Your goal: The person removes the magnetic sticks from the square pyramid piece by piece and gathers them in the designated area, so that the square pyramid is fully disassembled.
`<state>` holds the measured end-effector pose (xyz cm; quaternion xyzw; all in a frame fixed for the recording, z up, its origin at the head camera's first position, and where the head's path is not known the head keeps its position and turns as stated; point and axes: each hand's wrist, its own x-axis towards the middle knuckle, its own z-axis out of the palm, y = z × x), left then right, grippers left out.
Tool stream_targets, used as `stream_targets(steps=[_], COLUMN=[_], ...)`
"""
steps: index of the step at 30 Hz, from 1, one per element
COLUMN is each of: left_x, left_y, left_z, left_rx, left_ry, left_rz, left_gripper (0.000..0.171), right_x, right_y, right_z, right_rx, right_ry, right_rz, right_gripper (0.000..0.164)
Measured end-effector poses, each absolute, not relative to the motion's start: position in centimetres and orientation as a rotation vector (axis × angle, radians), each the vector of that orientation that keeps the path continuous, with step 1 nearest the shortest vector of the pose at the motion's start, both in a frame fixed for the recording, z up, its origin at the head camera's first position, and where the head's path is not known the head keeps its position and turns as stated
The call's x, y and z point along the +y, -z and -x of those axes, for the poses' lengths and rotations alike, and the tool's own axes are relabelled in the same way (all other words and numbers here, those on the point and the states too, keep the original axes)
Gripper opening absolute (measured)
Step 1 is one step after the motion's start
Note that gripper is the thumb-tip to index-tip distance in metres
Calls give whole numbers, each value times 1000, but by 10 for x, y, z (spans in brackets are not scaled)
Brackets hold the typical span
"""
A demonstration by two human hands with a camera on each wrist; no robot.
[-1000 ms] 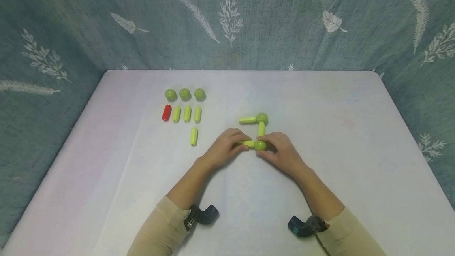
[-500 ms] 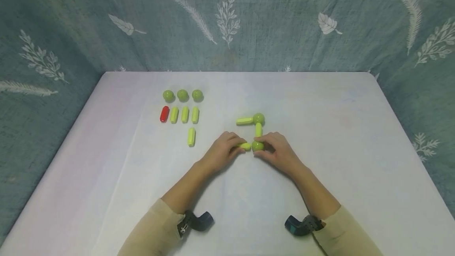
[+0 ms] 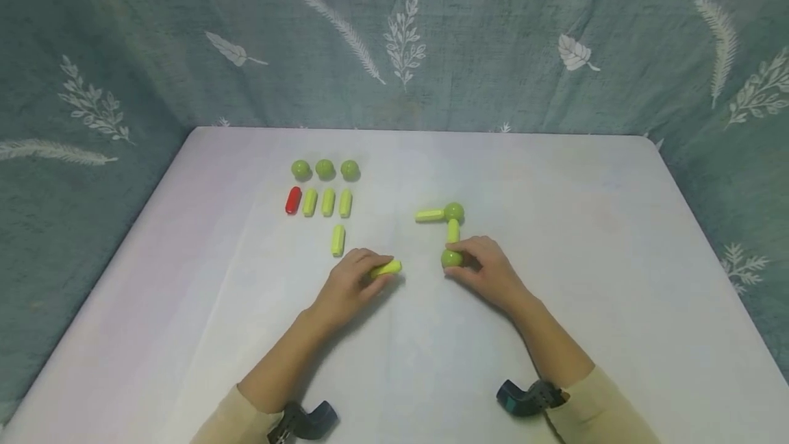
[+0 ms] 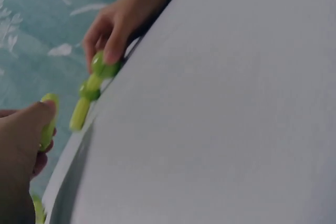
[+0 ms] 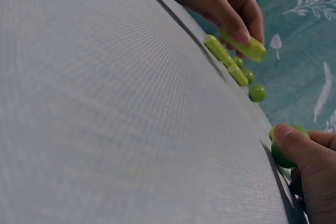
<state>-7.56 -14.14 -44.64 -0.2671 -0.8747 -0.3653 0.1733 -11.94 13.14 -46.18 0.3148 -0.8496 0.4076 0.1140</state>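
My left hand [image 3: 353,286] pinches a light green stick [image 3: 387,268] between thumb and fingers, held apart from the joined pieces. My right hand [image 3: 487,268] grips a green ball [image 3: 452,258] at the near end of a joined shape. From that ball a light green stick [image 3: 453,231] runs back to a second green ball [image 3: 454,212], and another light green stick [image 3: 429,215] points left from there. The left wrist view shows the held stick [image 4: 48,124] under the thumb. Seen from the right wrist, fingers and thumb partly cover the gripped ball [image 5: 283,153].
At the back left, three green balls [image 3: 324,169] stand in a row. Below them lie a red stick [image 3: 293,200] and three light green sticks [image 3: 328,203], with one more light green stick [image 3: 338,240] nearer. A leaf-patterned cloth [image 3: 468,53] hangs behind the white table [image 3: 555,183].
My left hand has drawn its stick away from the near ball and moved left with it. The right hand keeps its grip on that ball.
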Motion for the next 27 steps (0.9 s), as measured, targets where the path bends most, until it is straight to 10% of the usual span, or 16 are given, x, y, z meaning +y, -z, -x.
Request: stream_targets(steps=[27], left_x=[-260], left_y=[423], left_z=[98], left_rx=[-3057], left_ry=[1262], left_rz=[97], left_gripper=[39], right_x=[131], right_y=[463], right_z=[122], right_rx=[-2520], right_ry=[-1164], right_rz=[-906], right_gripper=[37])
